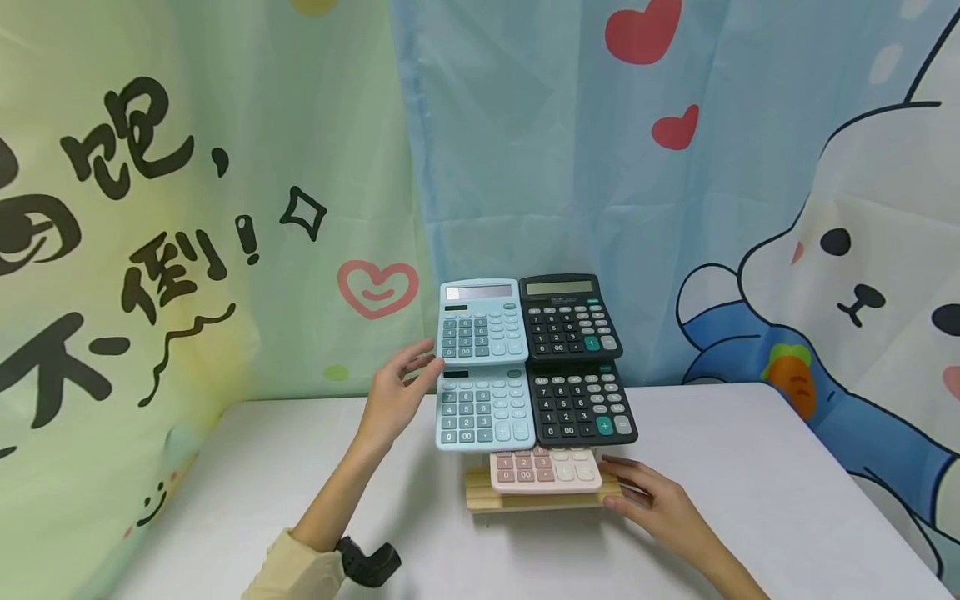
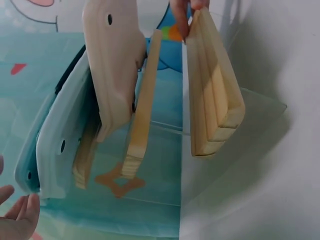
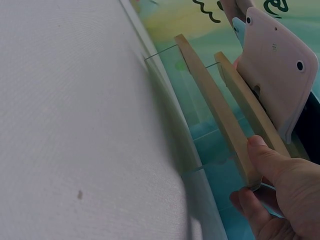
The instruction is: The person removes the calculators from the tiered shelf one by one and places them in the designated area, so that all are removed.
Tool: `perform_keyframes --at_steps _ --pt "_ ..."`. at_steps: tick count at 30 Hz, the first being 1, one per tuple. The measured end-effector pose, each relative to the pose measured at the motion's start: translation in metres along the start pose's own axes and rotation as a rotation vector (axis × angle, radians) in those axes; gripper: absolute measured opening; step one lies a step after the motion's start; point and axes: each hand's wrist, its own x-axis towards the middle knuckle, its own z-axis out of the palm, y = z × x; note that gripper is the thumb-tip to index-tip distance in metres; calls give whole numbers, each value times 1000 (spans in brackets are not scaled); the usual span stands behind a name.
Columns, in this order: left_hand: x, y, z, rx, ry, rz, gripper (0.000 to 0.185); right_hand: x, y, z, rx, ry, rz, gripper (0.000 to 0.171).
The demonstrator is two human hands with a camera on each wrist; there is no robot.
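Observation:
Two light blue calculators stand one above the other, an upper calculator [image 1: 491, 342] and a lower calculator [image 1: 480, 421]. On their right are two black ones, an upper black calculator [image 1: 558, 300] and a lower black calculator [image 1: 581, 408]. Below them, a pink calculator [image 1: 546, 477] lies on a tiered stand of wooden slats [image 1: 480, 497]. My left hand [image 1: 395, 402] has its fingertips at the left edge of the blue calculators, fingers fairly straight. At the stand's right end, my right hand [image 3: 295, 195] pinches the front wooden slat [image 3: 220, 112], thumb above and fingers beneath.
Clear panels [image 2: 262, 102] at the sides join the slats. The stand sits on a white table [image 1: 720, 433] before a printed curtain [image 1: 502, 167], which hangs right behind the table's back edge. A black wrist device [image 1: 369, 565] is on the left arm.

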Motion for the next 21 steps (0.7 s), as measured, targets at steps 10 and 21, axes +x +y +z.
perform_keyframes --at_steps 10,21 --pt "7 -4 -1 -53 -13 -77 49 -1 -4 0 9 0 27 45" --pt "8 1 -1 -44 -24 -95 42 -1 -6 0 24 3 10 44"
